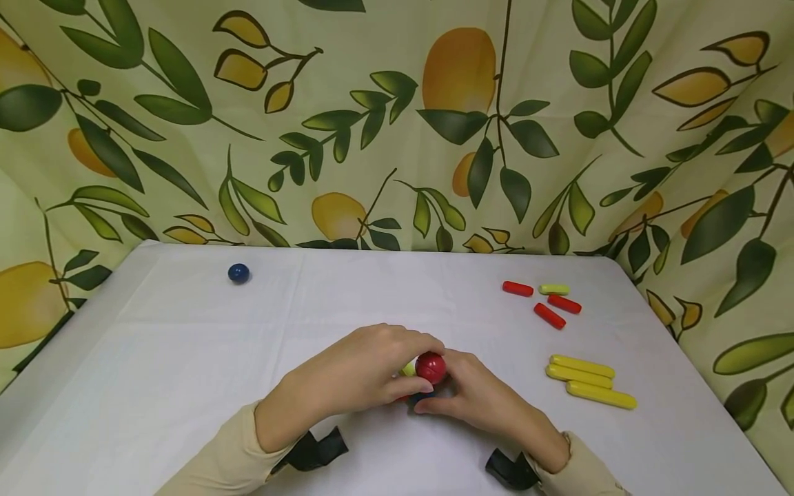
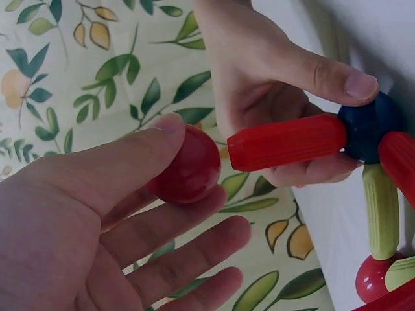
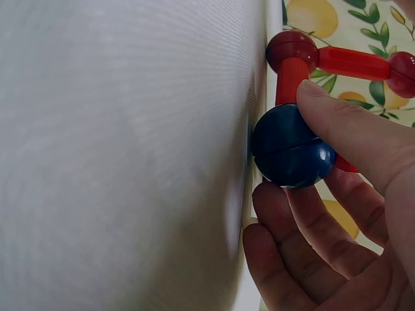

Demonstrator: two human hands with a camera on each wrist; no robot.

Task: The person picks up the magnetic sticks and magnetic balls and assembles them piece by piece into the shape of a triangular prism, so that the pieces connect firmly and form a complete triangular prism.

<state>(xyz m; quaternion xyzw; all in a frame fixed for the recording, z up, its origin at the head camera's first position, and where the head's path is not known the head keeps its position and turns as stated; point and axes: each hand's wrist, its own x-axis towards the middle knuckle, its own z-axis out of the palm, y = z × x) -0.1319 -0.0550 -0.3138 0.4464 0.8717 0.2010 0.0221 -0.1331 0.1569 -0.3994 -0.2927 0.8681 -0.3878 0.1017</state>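
Observation:
My two hands meet at the middle of the white table around a small frame of magnetic sticks and balls. My left hand pinches a red ball between thumb and fingers, close to the free end of a red stick. My right hand grips a dark blue ball at a corner of the frame, thumb on top. From that ball, red sticks and a yellow-green stick run to other red balls. Most of the frame is hidden by my hands in the head view.
A loose blue ball lies at the far left. Short red sticks and one yellow-green stick lie at the far right. Three long yellow sticks lie nearer on the right. A leaf-patterned cloth backs the table.

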